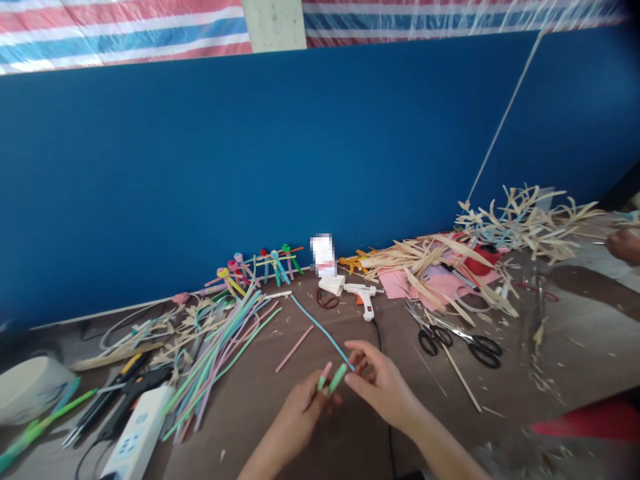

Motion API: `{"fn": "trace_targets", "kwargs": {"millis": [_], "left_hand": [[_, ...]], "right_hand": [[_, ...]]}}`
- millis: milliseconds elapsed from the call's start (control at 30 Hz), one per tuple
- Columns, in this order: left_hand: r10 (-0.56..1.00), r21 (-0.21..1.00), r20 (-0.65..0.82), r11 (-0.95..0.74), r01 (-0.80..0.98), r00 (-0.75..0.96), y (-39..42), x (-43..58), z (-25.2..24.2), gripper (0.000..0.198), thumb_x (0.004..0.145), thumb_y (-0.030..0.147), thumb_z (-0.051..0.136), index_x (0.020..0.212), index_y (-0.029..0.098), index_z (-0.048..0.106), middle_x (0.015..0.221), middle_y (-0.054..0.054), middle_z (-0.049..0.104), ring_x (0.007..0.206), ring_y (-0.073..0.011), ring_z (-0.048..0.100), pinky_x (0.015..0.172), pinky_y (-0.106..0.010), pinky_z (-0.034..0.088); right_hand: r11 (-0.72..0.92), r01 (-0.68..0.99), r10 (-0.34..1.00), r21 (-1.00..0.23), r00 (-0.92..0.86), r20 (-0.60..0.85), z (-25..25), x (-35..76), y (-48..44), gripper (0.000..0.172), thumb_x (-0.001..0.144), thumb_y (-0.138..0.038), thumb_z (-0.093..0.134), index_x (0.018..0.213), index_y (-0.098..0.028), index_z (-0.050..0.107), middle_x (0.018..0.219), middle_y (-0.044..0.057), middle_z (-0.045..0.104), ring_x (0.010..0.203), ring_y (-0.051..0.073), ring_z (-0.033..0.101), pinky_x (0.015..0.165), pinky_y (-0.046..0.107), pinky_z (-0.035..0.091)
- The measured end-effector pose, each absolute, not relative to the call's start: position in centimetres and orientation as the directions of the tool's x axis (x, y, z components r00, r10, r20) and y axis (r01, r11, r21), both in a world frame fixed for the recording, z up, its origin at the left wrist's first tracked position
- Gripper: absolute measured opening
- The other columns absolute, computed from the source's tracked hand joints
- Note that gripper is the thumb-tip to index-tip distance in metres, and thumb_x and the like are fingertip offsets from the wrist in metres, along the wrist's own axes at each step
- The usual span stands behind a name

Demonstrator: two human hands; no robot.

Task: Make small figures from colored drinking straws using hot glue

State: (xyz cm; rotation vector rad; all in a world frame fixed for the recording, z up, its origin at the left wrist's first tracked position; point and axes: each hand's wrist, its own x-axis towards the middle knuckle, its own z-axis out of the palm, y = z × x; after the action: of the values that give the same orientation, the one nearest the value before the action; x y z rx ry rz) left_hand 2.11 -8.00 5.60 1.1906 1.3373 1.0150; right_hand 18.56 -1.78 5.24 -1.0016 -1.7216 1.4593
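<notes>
My left hand (313,398) is closed around a short green pipe cleaner piece (338,378), with a pink and pale green end (324,377) sticking up beside it. To its right, my right hand (383,383) has thumb and index finger apart, the other fingers curled. The near end of a blue pipe cleaner (320,327) lies between those fingers; whether they touch it I cannot tell. A short pink pipe cleaner (295,348) lies on the table, up and left of my hands. Left of that spreads a bundle of pastel pipe cleaners (220,357).
A white glue gun (364,298) lies behind my hands, its black cord running under my right arm. Scissors (483,347) lie to the right, before piled pale strips (425,260). Small pipe-cleaner figures (275,267) lean by the blue panel (250,153). A power strip (140,433) sits left; another person's hand (625,245), far right.
</notes>
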Motion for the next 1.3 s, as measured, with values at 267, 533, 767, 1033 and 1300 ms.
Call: {"fn": "trace_targets", "kwargs": {"millis": [267,533,767,1033,1300], "left_hand": [[0.995,0.893,-0.094,0.072,0.445,0.029,-7.6,1.0,6.4,0.016,0.076,0.029,0.047,0.07,0.018,0.058,0.061,-0.001,0.056,0.058,-0.0142,0.048,0.056,-0.02,0.03],[0.994,0.847,0.024,0.037,0.53,-0.108,-7.4,0.6,5.8,0.013,0.074,0.028,0.051,0.074,0.022,0.063,0.065,-0.003,0.06,0.06,-0.0168,0.051,0.057,-0.021,0.029],[0.991,0.767,0.113,-0.136,0.627,0.076,-7.9,1.3,5.2,0.017,0.077,0.028,0.048,0.076,0.024,0.064,0.07,-0.005,0.061,0.067,-0.0186,0.055,0.06,-0.022,0.032],[0.985,0.605,0.057,-0.165,0.779,0.164,-8.2,1.4,4.7,0.021,0.08,0.029,0.042,0.08,0.022,0.062,0.072,-0.006,0.062,0.068,-0.0189,0.056,0.06,-0.024,0.035],[0.981,0.437,-0.116,-0.089,0.895,0.155,-7.8,1.2,5.5,0.023,0.081,0.032,0.04,0.08,0.02,0.059,0.078,-0.004,0.063,0.074,-0.0176,0.057,0.063,-0.024,0.038]], "right_hand": [[0.022,0.233,0.841,-0.972,-0.531,-0.108,3.6,16.8,-2.3,0.007,0.07,-0.022,0.052,0.07,-0.016,0.055,0.055,-0.003,0.052,0.051,0.009,0.048,0.048,0.018,0.036],[-0.042,0.236,0.778,-0.971,-0.601,-0.18,2.7,16.8,-2.9,0.012,0.07,-0.025,0.054,0.063,-0.015,0.052,0.051,-0.004,0.048,0.048,0.007,0.044,0.047,0.017,0.033],[-0.038,0.198,0.796,-0.979,-0.587,-0.15,3.0,16.9,-2.1,0.011,0.066,-0.02,0.056,0.074,-0.015,0.05,0.06,-0.004,0.048,0.053,0.007,0.043,0.049,0.018,0.034],[0.152,0.339,0.797,-0.928,-0.598,-0.089,2.4,16.8,-2.4,0.009,0.069,-0.02,0.053,0.075,-0.016,0.058,0.063,-0.001,0.058,0.06,0.011,0.052,0.054,0.018,0.038],[0.319,0.449,0.786,-0.834,-0.617,-0.031,3.4,16.6,-2.4,0.01,0.073,-0.02,0.05,0.071,-0.018,0.06,0.067,0.0,0.062,0.065,0.012,0.057,0.058,0.019,0.038]]}}
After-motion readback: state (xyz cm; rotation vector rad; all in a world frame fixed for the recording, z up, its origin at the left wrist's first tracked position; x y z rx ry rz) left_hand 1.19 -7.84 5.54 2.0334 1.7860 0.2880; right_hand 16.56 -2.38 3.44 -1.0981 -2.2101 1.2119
